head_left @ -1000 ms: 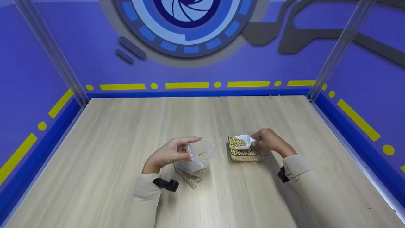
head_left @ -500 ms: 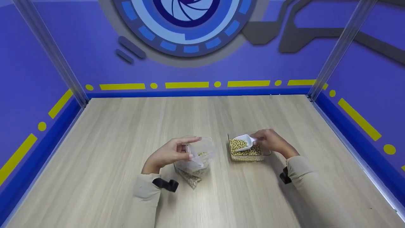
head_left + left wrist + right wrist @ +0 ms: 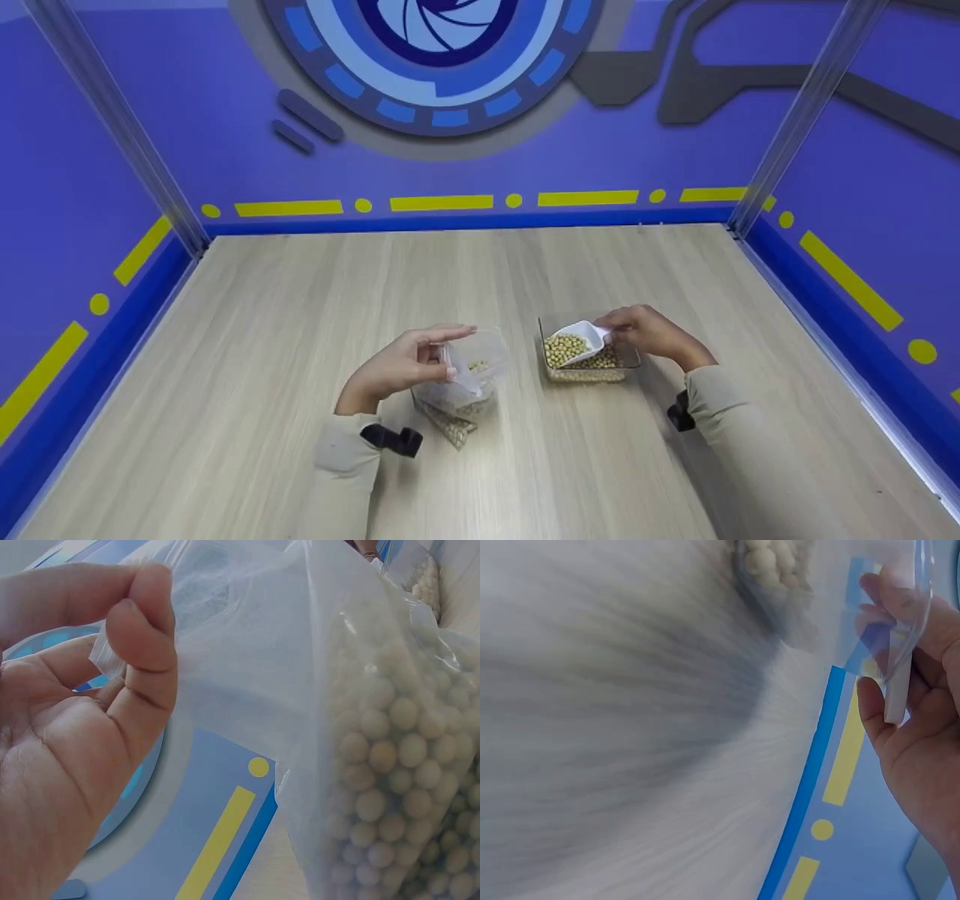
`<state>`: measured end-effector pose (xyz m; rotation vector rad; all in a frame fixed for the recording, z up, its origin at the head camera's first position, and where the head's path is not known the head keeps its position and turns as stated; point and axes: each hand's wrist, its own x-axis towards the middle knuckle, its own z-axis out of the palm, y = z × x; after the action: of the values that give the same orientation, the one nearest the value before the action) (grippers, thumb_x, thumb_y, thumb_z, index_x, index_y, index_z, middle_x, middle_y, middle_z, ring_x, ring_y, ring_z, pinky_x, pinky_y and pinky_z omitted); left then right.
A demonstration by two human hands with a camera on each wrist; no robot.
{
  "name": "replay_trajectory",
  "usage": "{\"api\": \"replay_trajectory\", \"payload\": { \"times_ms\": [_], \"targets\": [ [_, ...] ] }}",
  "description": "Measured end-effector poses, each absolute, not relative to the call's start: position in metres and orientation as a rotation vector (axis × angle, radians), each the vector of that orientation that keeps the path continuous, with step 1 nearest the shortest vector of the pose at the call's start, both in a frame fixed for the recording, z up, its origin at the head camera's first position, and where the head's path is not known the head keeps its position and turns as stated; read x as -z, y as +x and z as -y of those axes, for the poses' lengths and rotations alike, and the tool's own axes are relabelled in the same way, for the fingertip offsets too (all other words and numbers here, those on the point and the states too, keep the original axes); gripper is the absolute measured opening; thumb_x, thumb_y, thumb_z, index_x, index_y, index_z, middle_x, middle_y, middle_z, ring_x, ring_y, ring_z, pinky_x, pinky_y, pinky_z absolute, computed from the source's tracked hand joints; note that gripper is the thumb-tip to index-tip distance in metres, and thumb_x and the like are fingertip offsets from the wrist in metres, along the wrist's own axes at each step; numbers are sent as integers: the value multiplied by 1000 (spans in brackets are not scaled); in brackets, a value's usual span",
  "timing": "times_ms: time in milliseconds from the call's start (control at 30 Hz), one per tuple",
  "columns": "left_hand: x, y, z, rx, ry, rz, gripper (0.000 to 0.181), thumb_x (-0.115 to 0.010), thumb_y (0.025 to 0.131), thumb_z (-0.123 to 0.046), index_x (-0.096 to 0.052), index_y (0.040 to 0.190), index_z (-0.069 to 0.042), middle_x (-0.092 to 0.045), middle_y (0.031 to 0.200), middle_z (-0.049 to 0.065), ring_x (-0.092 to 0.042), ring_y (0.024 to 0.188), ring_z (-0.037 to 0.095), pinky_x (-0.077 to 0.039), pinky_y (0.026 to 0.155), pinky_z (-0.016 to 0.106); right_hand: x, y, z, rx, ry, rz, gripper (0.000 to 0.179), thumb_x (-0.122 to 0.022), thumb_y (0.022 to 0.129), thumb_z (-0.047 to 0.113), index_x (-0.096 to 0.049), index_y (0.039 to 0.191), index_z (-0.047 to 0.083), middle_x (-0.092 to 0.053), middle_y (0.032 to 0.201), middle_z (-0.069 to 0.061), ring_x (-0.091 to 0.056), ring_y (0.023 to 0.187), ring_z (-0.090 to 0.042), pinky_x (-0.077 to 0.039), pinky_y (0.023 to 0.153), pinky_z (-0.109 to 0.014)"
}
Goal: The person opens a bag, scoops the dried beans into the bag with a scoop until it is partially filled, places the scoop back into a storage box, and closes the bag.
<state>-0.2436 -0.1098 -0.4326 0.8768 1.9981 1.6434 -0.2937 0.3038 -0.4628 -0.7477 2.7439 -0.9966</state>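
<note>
My left hand (image 3: pixel 394 369) grips the rim of a clear plastic bag (image 3: pixel 247 667) and keeps its mouth spread. Round pale beans (image 3: pixel 390 757) fill the bag's lower part, which rests on the table. To the right stands a clear rectangular container (image 3: pixel 592 376) of yellowish beans. The right hand (image 3: pixel 649 335) pinches the handle of a white scoop (image 3: pixel 592 335) over that container. Beans (image 3: pixel 564 347) lie in the scoop, its front low among the others. In the right wrist view the scoop's handle (image 3: pixel 897 690) shows between thumb and fingers, partly behind the container's clear wall.
The light wood table (image 3: pixel 465 285) runs back to a blue printed wall (image 3: pixel 450 176), with side walls at left and right. A black strap (image 3: pixel 394 438) sits on the left sleeve and another black strap (image 3: pixel 681 411) on the right.
The right hand has turned the scoop and pushed it through the beans, and more beans now lie in it. The left hand and the bag have stayed in place.
</note>
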Motion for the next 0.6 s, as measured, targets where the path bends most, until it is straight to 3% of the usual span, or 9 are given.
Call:
{"api": "replay_trajectory", "payload": {
  "times_ms": [133, 367, 600],
  "targets": [
    [432, -243, 109, -1649, 885, -1987, 62, -64, 85, 0, -44, 143, -5, -44, 142, 19, -48, 67, 2, -44, 62, 18, 463, -296, -306, 1018, -740, -2713, 30, -60, 88, -4, -69, 116, 0, -66, 118, -21, -60, 112, -39, -49, 92, -54],
    [431, -243, 109, -1652, 890, -1996, 62, -66, 85, -2, -45, 143, -5, -51, 105, 26, -45, 64, 2, -42, 59, 17, 462, -296, -311, 1038, -769, -2692, 29, -61, 88, -1, -70, 116, 2, -66, 120, -20, -59, 113, -39, -48, 92, -53],
    [431, -243, 109, -1642, 899, -2015, 61, -66, 85, -2, -46, 142, -5, -52, 112, 24, -44, 63, 2, -42, 59, 16, 462, -297, -315, 1054, -782, -2662, 28, -62, 89, 2, -70, 116, 3, -66, 120, -19, -59, 114, -38, -48, 92, -51]
  ]
}}
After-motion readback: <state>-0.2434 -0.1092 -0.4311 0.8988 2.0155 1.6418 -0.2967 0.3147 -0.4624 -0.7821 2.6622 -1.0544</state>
